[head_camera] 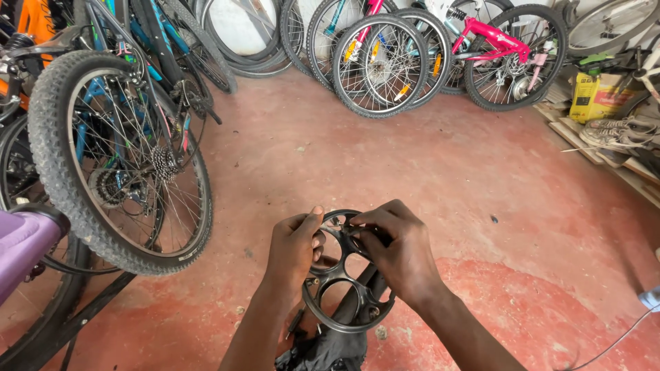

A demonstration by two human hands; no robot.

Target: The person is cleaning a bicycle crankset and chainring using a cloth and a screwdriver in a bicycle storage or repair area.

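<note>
Grip: your left hand (294, 249) and right hand (399, 251) both close on one black round plastic chainring guard with large oval cut-outs (346, 275). Left thumb and fingers pinch its upper left rim. Right fingers curl over the top rim and press onto the spokes near the centre. Both hands are clamped on the disc; neither is free.

Position of disc: held upright and tilted a little towards you, above the red painted concrete floor (426, 165). A dark crank arm (361, 292) shows through the lower cut-outs, behind the disc. Just below the grip sits a black cloth bundle (328, 350); whether it touches the disc, cannot tell.

Containers: one yellow cardboard box (592, 97), well apart from the grip, up and to the right, standing on flat wooden boards (584, 141). It carries dark print on its face; contents not visible. A pair of worn grey shoes (619, 132) lies just beside it on the boards.

Surroundings: left of the grip, near it, a knobbly black bicycle tyre on a spoked wheel with rear cogs (117, 165). Further left, a purple saddle (24, 240). Well beyond the grip, a pink child's bicycle (495, 41) and a row of small spoked wheels with orange reflectors (381, 65).
</note>
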